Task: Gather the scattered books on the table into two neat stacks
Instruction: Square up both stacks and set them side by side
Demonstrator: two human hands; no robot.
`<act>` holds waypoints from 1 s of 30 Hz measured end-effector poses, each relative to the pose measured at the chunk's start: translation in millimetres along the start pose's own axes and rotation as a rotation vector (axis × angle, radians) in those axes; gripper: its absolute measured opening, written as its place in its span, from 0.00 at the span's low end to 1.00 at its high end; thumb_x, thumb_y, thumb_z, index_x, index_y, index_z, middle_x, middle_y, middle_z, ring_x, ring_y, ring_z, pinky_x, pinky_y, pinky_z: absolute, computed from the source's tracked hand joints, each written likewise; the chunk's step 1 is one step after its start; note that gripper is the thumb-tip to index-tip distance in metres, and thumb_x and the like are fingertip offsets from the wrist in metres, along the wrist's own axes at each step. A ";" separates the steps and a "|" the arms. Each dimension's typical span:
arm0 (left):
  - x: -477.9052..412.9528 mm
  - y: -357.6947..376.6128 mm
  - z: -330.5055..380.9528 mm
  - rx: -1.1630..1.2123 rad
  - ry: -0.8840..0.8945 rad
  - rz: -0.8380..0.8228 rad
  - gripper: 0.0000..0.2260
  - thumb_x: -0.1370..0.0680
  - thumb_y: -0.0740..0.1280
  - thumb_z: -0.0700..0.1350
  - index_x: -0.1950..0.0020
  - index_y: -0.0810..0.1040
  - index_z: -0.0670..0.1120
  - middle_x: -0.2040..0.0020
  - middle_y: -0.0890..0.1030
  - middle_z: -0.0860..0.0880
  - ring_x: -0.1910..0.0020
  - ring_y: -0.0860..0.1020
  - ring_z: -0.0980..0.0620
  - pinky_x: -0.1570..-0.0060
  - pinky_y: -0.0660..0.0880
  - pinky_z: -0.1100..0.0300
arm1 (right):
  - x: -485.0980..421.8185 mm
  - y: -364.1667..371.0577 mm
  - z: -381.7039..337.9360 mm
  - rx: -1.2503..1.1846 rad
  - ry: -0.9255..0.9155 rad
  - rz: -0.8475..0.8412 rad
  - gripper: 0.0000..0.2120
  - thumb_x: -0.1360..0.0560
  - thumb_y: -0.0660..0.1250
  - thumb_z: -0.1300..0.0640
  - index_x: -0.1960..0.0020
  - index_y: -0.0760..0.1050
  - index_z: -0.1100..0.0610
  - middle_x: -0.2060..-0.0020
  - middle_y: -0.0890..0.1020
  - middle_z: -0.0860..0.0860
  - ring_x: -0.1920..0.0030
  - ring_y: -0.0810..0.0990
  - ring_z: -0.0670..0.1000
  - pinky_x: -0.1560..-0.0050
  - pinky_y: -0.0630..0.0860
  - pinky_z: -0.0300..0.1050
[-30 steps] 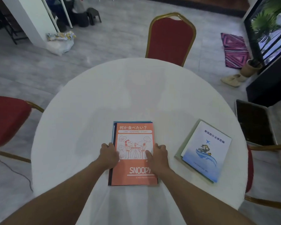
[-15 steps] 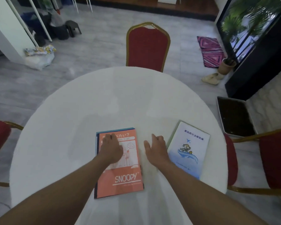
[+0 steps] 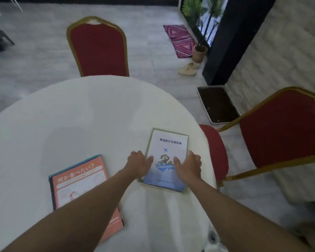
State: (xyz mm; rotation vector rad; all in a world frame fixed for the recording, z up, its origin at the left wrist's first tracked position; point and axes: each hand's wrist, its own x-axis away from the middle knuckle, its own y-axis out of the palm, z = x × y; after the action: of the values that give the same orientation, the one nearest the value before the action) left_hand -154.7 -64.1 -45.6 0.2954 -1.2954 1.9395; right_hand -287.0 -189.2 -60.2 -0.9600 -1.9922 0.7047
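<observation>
Both hands are down on the white-and-blue book (image 3: 168, 157) at the right side of the round white desk (image 3: 84, 113). The left hand (image 3: 139, 163) lies flat against the book's left edge, fingers loosely spread, thumb on the cover. The right hand (image 3: 188, 165) presses the right edge the same way, its grip open and flat rather than curled around anything. Between the two palms the book sits on top of a greenish one whose rim peeks out all round. Well to the left lies the orange Snoopy book (image 3: 84, 180) on a dark blue one, and the left forearm crosses over its lower half, hiding most of the cover. How many books make up either pile I cannot tell from here.
</observation>
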 end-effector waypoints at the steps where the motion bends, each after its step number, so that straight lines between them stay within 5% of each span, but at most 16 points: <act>1: -3.5 5.2 3.2 0.014 -0.023 -0.007 0.29 0.20 0.58 0.59 0.30 0.67 0.36 0.33 0.69 0.35 0.32 0.68 0.37 0.32 0.64 0.51 | -2.8 2.1 4.5 -0.038 0.035 -0.035 0.31 0.23 0.67 0.43 0.29 0.67 0.60 0.34 0.70 0.61 0.32 0.71 0.63 0.33 0.70 0.54; 7: -16.1 19.9 6.4 0.127 -0.140 -0.015 0.27 0.23 0.64 0.54 0.31 0.67 0.38 0.33 0.69 0.38 0.33 0.70 0.38 0.33 0.69 0.48 | -12.4 14.8 6.8 -0.199 0.155 -0.092 0.31 0.30 0.72 0.44 0.34 0.72 0.60 0.36 0.73 0.58 0.35 0.75 0.61 0.36 0.74 0.52; 12: -39.5 30.1 -11.6 0.539 -0.227 -0.081 0.32 0.44 0.71 0.51 0.42 0.77 0.40 0.43 0.80 0.40 0.48 0.82 0.39 0.47 0.81 0.42 | -27.5 11.5 8.6 -0.310 0.233 -0.140 0.30 0.44 0.73 0.41 0.48 0.78 0.57 0.47 0.81 0.54 0.48 0.82 0.56 0.47 0.82 0.52; 16: -22.0 17.0 -1.8 0.836 -0.208 -0.179 0.18 0.33 0.71 0.36 0.45 0.78 0.33 0.50 0.83 0.36 0.56 0.84 0.37 0.55 0.82 0.43 | -48.3 18.1 24.9 -0.486 0.249 -0.219 0.37 0.52 0.78 0.43 0.46 0.79 0.58 0.51 0.85 0.55 0.54 0.86 0.56 0.50 0.85 0.54; 18: -14.9 10.8 2.6 0.884 -0.167 -0.172 0.20 0.31 0.71 0.35 0.41 0.73 0.35 0.47 0.81 0.36 0.54 0.84 0.38 0.60 0.83 0.48 | -41.5 5.9 16.8 -0.596 0.236 -0.239 0.37 0.50 0.82 0.49 0.43 0.77 0.61 0.50 0.86 0.57 0.55 0.87 0.56 0.50 0.85 0.56; 23: 0.9 -16.9 9.3 0.811 0.052 -0.071 0.19 0.26 0.69 0.32 0.40 0.65 0.42 0.44 0.75 0.42 0.50 0.80 0.45 0.50 0.81 0.45 | -17.2 -32.4 -11.5 -0.717 0.040 -0.220 0.33 0.34 0.79 0.67 0.38 0.63 0.56 0.46 0.79 0.56 0.50 0.83 0.53 0.51 0.82 0.51; 26: 8.6 -34.3 10.0 0.666 0.336 -0.017 0.20 0.25 0.68 0.32 0.37 0.65 0.45 0.42 0.75 0.44 0.51 0.78 0.53 0.53 0.81 0.56 | -11.6 -47.2 -23.4 -0.713 -0.158 -0.196 0.33 0.33 0.76 0.72 0.36 0.65 0.55 0.46 0.81 0.54 0.49 0.83 0.50 0.55 0.83 0.45; 30: 18.6 -38.1 5.4 0.428 0.674 0.104 0.36 0.27 0.65 0.27 0.39 0.68 0.69 0.42 0.73 0.63 0.43 0.74 0.67 0.46 0.78 0.63 | 1.5 -48.9 -24.0 -0.652 -0.372 -0.173 0.29 0.30 0.71 0.74 0.34 0.71 0.55 0.45 0.84 0.55 0.44 0.85 0.52 0.49 0.84 0.47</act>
State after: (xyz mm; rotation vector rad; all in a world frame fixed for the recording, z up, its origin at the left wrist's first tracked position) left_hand -141.5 -52.9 -6.5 -0.2180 -0.4659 2.1279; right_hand -285.8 -211.9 -10.6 -1.0495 -2.6808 0.1249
